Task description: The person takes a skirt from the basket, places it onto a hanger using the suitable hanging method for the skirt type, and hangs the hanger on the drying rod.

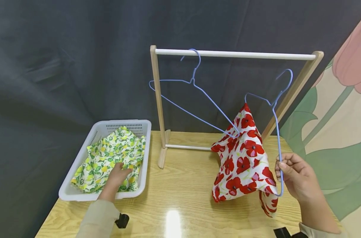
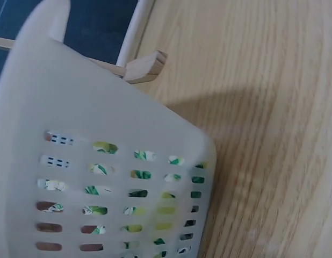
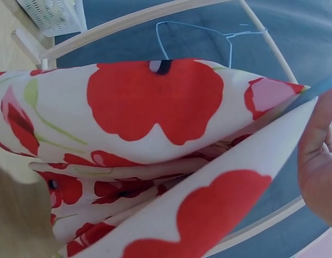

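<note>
4 o'clock: our right hand [image 1: 299,178] pinches hanger [image 1: 277,130] bearing poppy cloth [image 1: 239,162], off rail [image 1: 236,54] | 8 o'clock: left hand [image 1: 117,176], grip unclear; lemon cloth [image 1: 109,153] unhung

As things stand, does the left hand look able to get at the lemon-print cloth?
Very likely yes: the left hand reaches over the near rim of the open-topped plastic basket, right at the lemon-print cloth, and nothing else shows lying over it.

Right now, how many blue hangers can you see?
2. One blue hanger hangs from the white rail; the right hand grips another hanger. More could hide under the lemon cloth in the basket.
</note>
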Demonstrator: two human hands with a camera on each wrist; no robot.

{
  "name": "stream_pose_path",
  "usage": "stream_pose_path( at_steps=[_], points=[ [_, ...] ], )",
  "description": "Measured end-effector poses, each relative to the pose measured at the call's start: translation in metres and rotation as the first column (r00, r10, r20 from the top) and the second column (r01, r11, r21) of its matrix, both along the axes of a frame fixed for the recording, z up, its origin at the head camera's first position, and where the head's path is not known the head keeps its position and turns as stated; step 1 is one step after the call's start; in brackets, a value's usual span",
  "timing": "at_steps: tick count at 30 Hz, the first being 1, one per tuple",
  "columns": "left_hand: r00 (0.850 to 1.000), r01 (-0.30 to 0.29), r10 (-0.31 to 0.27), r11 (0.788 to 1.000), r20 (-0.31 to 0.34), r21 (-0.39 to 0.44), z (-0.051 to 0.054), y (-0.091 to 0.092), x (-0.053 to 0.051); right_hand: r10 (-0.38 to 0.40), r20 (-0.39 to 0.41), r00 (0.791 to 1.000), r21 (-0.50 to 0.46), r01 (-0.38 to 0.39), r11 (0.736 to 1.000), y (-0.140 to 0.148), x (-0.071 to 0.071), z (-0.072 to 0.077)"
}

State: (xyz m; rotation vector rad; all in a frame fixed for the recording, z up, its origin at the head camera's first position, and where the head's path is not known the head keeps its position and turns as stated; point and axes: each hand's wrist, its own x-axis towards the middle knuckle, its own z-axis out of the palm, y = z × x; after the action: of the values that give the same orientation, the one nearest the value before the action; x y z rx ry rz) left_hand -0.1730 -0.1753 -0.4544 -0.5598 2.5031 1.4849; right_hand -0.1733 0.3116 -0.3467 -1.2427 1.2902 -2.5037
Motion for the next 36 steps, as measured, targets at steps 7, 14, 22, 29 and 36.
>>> stream_pose_path(
  at_steps=[7, 14, 22, 29, 36],
  points=[
    [0.997, 0.055, -0.048, 0.986, 0.053, -0.154, -0.005, -0.001, -0.007, -0.008, -0.001, 1.0, -0.004, 0.008, 1.0, -0.001, -0.006, 0.013],
    [0.983, 0.154, -0.106, 0.921, 0.15, -0.358, -0.004, -0.003, -0.014, -0.033, 0.014, 0.999, -0.014, 0.033, 0.999, -0.003, -0.012, 0.021],
    [0.959, 0.24, -0.137, 0.856, 0.246, -0.458, -0.011, 0.001, -0.021, -0.019, 0.025, 1.0, -0.056, 0.02, 0.998, -0.001, -0.016, 0.03],
    [0.94, 0.302, -0.16, 0.802, 0.301, -0.516, -0.016, 0.003, -0.026, -0.019, 0.038, 0.999, -0.067, 0.021, 0.998, -0.002, -0.021, 0.041],
    [0.928, 0.364, -0.232, 0.733, 0.291, -0.575, -0.019, 0.002, -0.026, 0.018, 0.064, 0.998, -0.11, -0.011, 0.994, -0.002, -0.025, 0.05]
  ],
)
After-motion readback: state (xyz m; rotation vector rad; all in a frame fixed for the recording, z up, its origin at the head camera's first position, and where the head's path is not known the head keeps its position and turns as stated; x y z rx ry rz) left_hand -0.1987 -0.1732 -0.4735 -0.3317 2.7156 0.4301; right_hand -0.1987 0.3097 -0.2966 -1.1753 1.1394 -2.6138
